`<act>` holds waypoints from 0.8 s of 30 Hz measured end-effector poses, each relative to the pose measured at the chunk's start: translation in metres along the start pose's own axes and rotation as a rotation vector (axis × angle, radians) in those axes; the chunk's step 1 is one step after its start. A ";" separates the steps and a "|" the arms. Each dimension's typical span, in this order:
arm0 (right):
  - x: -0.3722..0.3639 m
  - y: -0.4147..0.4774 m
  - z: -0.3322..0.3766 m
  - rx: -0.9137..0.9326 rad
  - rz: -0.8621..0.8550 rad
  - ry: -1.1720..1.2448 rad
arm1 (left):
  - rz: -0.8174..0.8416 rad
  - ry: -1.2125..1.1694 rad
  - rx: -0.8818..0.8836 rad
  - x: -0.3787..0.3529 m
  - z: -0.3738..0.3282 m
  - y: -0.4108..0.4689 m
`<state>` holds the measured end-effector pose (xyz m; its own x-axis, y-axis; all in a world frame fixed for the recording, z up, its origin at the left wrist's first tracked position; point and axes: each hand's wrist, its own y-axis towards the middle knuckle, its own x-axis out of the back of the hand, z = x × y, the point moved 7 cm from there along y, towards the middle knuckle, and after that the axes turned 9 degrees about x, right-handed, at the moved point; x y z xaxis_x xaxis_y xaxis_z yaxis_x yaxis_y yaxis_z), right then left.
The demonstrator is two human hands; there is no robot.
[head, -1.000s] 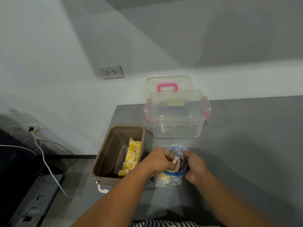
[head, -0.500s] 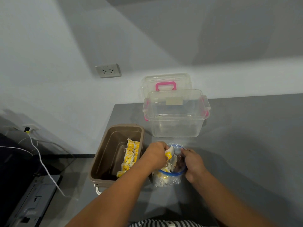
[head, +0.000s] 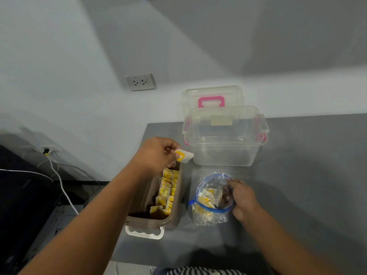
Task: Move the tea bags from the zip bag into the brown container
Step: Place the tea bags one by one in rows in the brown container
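My left hand [head: 156, 154] pinches one white tea bag with a yellow tag [head: 183, 155] above the far end of the brown container [head: 153, 220]. A row of yellow-tagged tea bags [head: 167, 190] stands along the container's right wall. To its right stands the clear zip bag [head: 211, 199] with a blue zip strip, its mouth open and several tea bags inside. My right hand [head: 243, 199] grips the bag's right rim and keeps it upright.
A clear plastic box with pink latches [head: 225, 135] stands behind the bag, its lid with a pink handle [head: 211, 97] leaning on the wall. The grey table [head: 307, 175] ends just left of the brown container. A wall socket [head: 140, 82] and white cables [head: 59, 181] lie left.
My left hand has pulled a tea bag out of the zip bag and carried it up and left, over the brown container. My right hand stays on the bag's rim.
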<state>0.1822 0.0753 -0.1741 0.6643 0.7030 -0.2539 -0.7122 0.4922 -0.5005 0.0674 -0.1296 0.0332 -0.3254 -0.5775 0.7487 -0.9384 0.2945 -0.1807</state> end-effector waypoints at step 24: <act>-0.002 0.003 -0.008 -0.013 0.012 -0.004 | 0.179 0.959 0.040 -0.045 0.097 0.084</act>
<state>0.1806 0.0707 -0.1816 0.6546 0.7112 -0.2564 -0.7172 0.4770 -0.5079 -0.0082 -0.1531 -0.0777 -0.2474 0.3435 0.9060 -0.8933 0.2813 -0.3506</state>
